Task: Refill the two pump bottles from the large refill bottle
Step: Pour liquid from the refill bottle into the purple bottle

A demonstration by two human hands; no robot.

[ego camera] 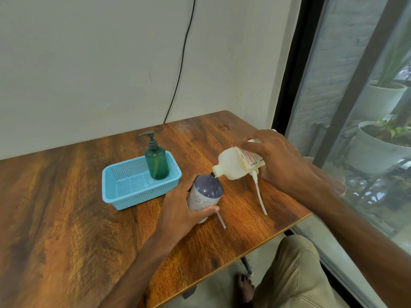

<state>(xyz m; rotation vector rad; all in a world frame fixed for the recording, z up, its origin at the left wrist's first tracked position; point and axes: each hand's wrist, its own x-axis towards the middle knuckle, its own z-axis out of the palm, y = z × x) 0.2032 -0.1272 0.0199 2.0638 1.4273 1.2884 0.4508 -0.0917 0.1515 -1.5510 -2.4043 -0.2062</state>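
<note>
Green bottle (156, 162), blue perforated basket (124, 196), purple flower-patterned bottle (205, 194), white refill bottle (231, 165).

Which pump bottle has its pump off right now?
The purple flowered bottle in the left hand: open neck under the refill bottle. The green bottle in the basket has its pump on.

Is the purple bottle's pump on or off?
Off. The purple bottle has a bare neck; the right hand tips the white bottle against it while the left hand holds it.
</note>
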